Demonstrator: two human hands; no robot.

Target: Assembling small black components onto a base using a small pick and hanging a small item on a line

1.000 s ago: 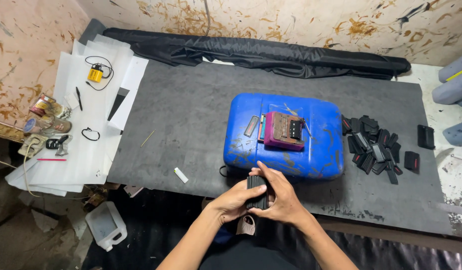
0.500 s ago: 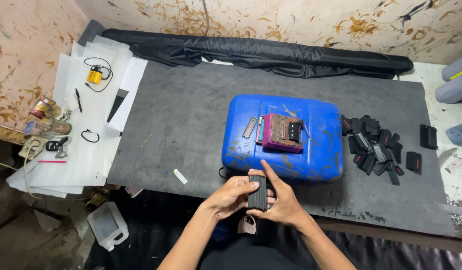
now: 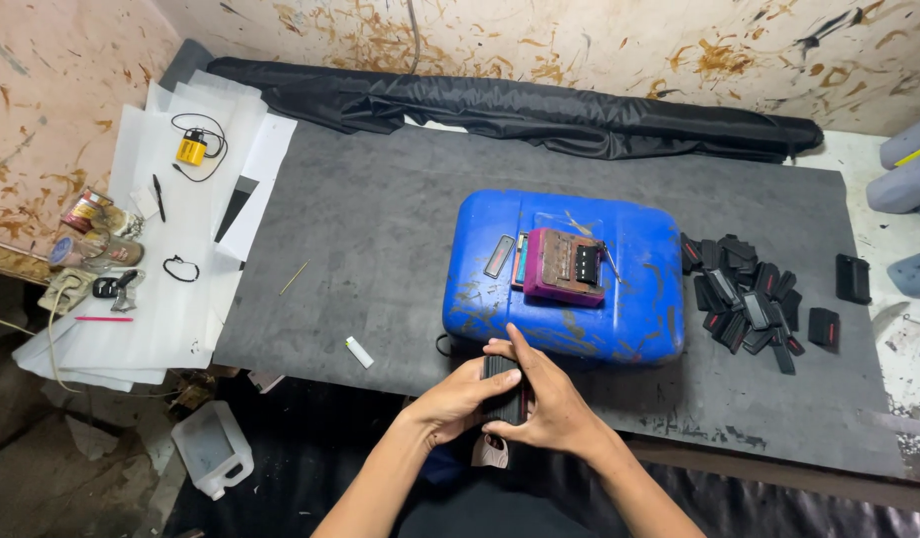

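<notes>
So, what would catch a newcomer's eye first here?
The bright blue plastic container lying flat mid-table, with a purple block on top. Just in front of it, the left hand and right hand grip a small black case. A pile of black cases lies to its right.

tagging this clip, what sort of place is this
Likely a small makeshift repair or assembly workshop: a stained wall, a grey mat with a blue can as a stand, and a pile of black parts.
</notes>
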